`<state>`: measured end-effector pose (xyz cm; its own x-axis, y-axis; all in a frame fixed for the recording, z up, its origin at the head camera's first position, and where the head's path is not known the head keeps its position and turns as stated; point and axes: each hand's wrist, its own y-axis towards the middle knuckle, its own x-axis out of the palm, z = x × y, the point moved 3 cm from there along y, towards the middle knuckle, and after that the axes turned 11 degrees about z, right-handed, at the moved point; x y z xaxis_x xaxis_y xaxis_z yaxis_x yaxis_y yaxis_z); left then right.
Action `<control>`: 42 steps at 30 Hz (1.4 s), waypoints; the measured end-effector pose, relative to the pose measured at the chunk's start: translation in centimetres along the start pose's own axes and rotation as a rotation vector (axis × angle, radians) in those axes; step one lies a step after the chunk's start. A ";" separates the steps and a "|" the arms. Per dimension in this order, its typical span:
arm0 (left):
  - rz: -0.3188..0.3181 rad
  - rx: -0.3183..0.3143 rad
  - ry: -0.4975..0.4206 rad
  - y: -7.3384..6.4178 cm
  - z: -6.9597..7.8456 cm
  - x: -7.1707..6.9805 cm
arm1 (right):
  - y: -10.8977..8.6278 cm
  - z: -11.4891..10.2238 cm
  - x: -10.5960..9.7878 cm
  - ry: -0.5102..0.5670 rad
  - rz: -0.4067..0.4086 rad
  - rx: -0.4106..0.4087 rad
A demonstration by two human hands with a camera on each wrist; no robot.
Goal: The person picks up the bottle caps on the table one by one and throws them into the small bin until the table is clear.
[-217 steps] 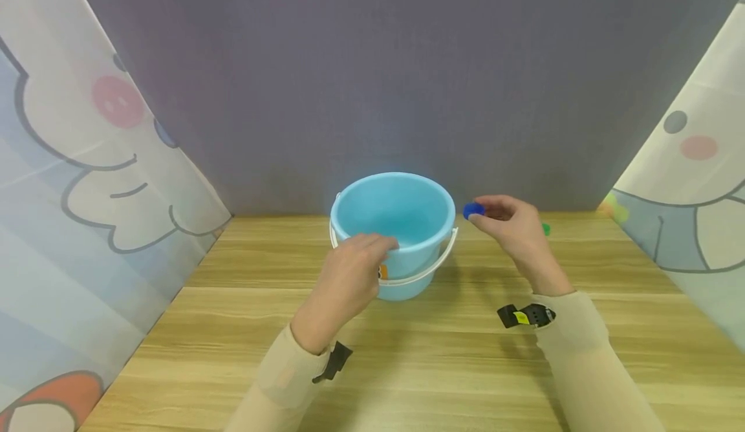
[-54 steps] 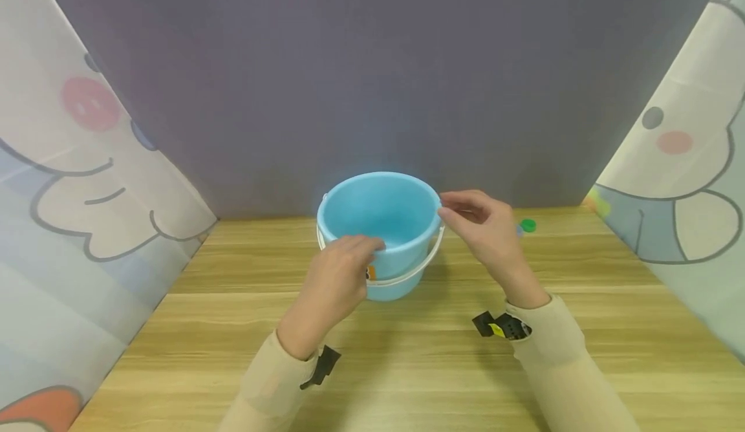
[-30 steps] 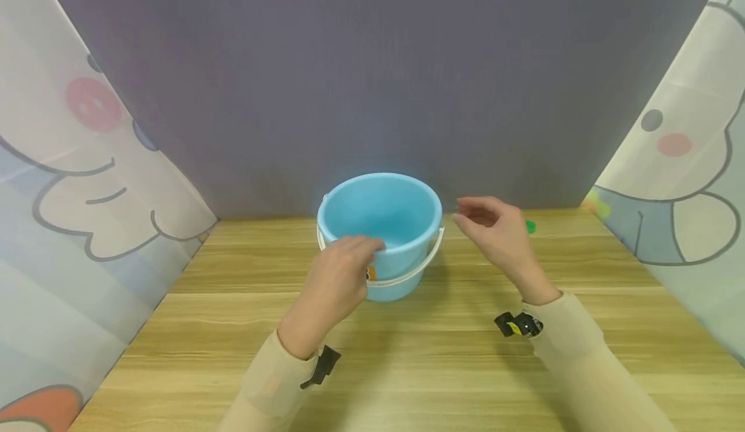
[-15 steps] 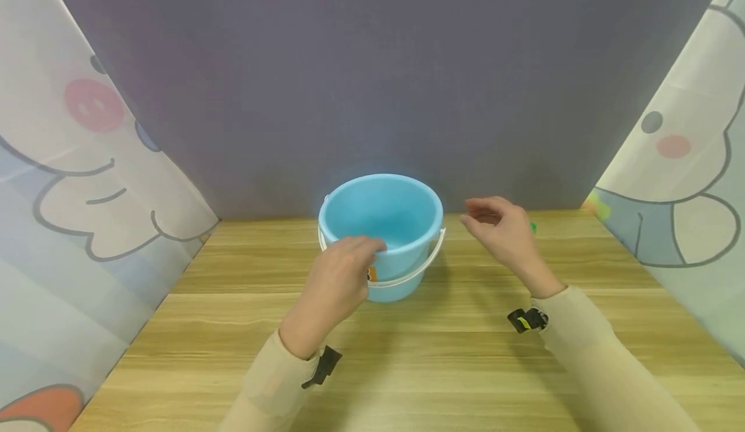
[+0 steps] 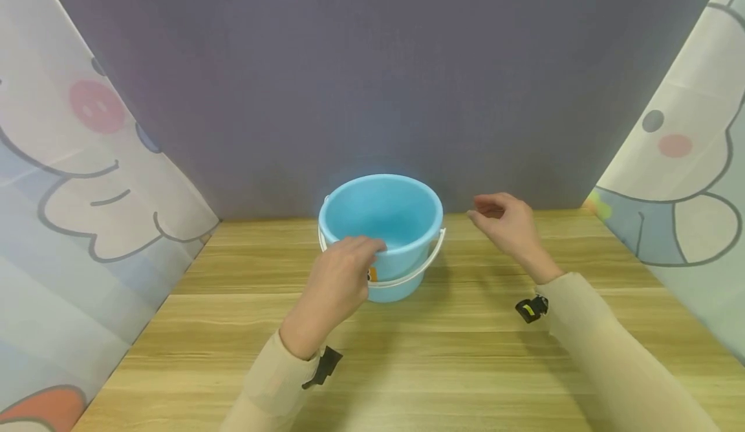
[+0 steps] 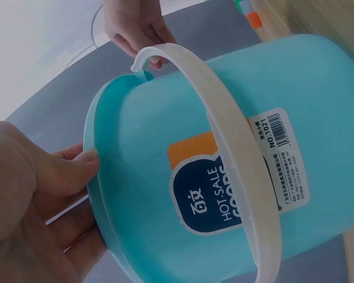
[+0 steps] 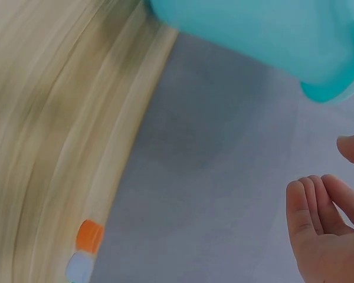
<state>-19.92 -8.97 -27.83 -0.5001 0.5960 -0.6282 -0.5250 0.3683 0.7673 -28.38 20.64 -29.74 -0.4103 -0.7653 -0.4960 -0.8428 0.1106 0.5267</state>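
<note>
A light blue plastic bucket (image 5: pixel 407 260) stands upright on the table against the back panel. My left hand (image 5: pixel 343 273) grips its near left rim; in the left wrist view the thumb (image 6: pixel 85 162) lies on the outside and the other fingers go over the edge. Hanging down the front is the white bucket handle (image 6: pixel 242 147), across a printed label (image 6: pixel 209 191). To the right of the bucket, my right hand (image 5: pixel 507 226) is raised with loosely bent fingers and nothing between them. Thumb and fingertips (image 7: pixel 296 191) are apart in the right wrist view.
An orange bottle cap (image 7: pixel 89 236) and a light blue bottle cap (image 7: pixel 79 267) sit near the table's far edge, hidden behind my right hand in the head view. A grey panel (image 5: pixel 372 83) closes the back, with cartoon-printed curtains (image 5: pixel 687 160) at both sides.
At first my right hand held a blue bottle cap; later, at the bucket's rim, no cap shows in it. Since then it has moved right, covering the green cap. My left hand stays on the rim.
</note>
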 end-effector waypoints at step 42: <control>0.003 0.005 0.010 0.0 -0.1 0.1 | 3.2 8.0 -1.0 -0.229 -0.160 0.068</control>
<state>-20.06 -8.96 -27.90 -0.5087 0.5902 -0.6268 -0.5199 0.3696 0.7701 -33.50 26.84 -33.12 -0.3319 -0.6143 -0.7159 -0.9213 0.0481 0.3859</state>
